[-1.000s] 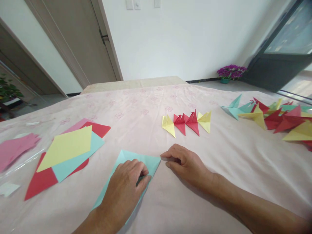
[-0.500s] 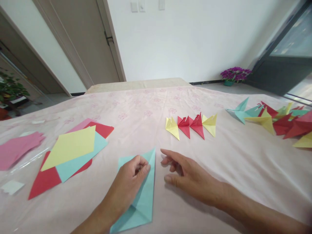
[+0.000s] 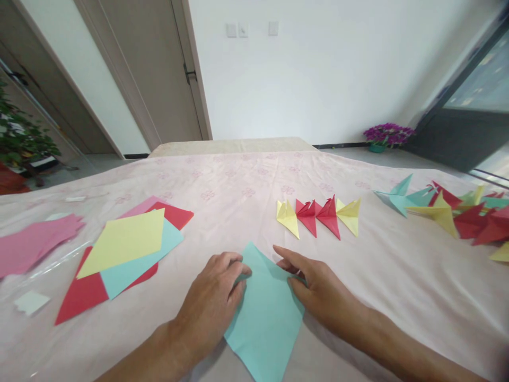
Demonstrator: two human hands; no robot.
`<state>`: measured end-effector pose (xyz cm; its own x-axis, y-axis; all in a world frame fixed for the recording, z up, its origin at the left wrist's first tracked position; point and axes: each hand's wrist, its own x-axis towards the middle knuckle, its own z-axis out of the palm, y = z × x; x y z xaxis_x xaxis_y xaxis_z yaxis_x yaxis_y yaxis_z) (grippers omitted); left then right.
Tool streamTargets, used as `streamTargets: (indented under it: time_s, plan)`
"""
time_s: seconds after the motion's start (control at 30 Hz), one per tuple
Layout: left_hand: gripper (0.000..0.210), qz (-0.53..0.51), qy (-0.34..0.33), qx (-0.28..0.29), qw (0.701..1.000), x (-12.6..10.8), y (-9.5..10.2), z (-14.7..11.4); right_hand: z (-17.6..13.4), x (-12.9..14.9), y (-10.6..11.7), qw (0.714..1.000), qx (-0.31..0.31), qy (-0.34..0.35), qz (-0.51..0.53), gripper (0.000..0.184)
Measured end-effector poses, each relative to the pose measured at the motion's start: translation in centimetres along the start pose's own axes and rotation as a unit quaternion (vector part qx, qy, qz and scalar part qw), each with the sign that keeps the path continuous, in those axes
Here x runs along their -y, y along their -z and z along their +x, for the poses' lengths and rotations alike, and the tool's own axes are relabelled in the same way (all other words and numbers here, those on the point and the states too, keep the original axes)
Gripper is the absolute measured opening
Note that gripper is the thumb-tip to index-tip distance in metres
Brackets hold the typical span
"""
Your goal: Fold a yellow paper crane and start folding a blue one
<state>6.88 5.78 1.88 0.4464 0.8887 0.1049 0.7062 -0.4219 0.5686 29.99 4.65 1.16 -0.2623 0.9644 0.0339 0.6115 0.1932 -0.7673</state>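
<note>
A light-blue sheet of origami paper (image 3: 266, 318) lies diamond-wise in front of me, one corner pointing away, its plain face up. My left hand (image 3: 222, 286) grips its upper left edge between bent fingers and thumb. On the opposite edge is my right hand (image 3: 314, 286), thumb on the paper and the other fingers curled at and under the edge. The right index finger reaches out past the edge. Beyond my right hand stands a row of folded paper cranes, with a yellow crane (image 3: 287, 217) at its left end and a red crane (image 3: 329, 216) further along.
To the left, a yellow sheet (image 3: 125, 239) tops a loose pile of red, blue and pink paper. Further left are pink sheets (image 3: 35, 241) and a white scrap (image 3: 32, 302). More folded cranes (image 3: 437, 212) crowd the far right of the pink flowered tablecloth (image 3: 222, 212).
The light-blue paper has been turned over and now shows a smooth diamond face instead of creased flaps. My right hand has come from beside it onto its right edge. The view has tilted up slightly.
</note>
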Motion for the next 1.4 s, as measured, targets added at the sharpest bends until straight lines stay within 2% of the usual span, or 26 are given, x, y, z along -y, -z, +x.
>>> streamTargets:
  time_s: [0.07,0.17,0.23,0.37,0.47,0.63,0.8,0.97,1.07,1.17,1.27,1.4]
  plan:
    - [0.029,0.011,0.000,0.025,1.000,0.0,0.1,-0.8,1.0,0.8,1.5,1.000,0.020,-0.004,0.008,0.059]
    - [0.036,-0.034,-0.012,0.065,0.997,-0.6,-0.2,-1.8,2.5,1.2,2.7,0.999,0.037,-0.003,-0.008,0.060]
    - [0.037,-0.048,-0.027,0.080,0.995,-0.8,-0.5,-2.0,3.2,0.8,2.4,1.000,-0.002,-0.007,0.017,0.064]
    - [0.036,0.060,-0.054,0.024,0.996,0.4,-0.9,-1.6,3.1,-1.1,0.5,0.986,-0.059,-0.085,0.134,0.075]
    - [0.037,0.143,-0.061,-0.004,0.988,1.8,-1.1,-1.0,2.0,-2.0,-0.3,0.977,-0.085,-0.113,0.162,0.077]
    - [0.038,0.194,-0.071,-0.016,0.978,2.8,-1.3,-0.3,1.5,-1.5,0.0,0.987,-0.063,-0.125,0.074,0.062]
    - [0.040,0.210,-0.067,-0.018,0.975,2.7,-1.2,0.2,2.6,-0.5,0.0,0.986,-0.089,-0.144,-0.002,0.057]
    - [0.038,0.218,-0.063,-0.010,0.974,2.9,-0.8,0.7,2.5,0.0,0.0,0.975,-0.123,-0.184,0.024,0.063]
    - [0.039,0.218,-0.060,-0.008,0.974,3.1,-0.8,0.8,1.9,0.0,0.0,0.970,-0.103,-0.197,0.102,0.073]
    - [0.039,0.213,-0.061,-0.012,0.975,3.3,-0.9,0.8,1.3,0.1,-0.2,0.972,-0.066,-0.191,0.122,0.068]
    - [0.039,0.210,-0.065,-0.015,0.975,3.6,-0.8,0.8,1.1,0.2,-0.4,0.981,-0.057,-0.177,0.052,0.047]
    - [0.036,0.213,-0.068,-0.018,0.974,4.1,-0.5,1.1,1.3,0.1,-0.8,0.991,-0.060,-0.118,-0.006,0.043]
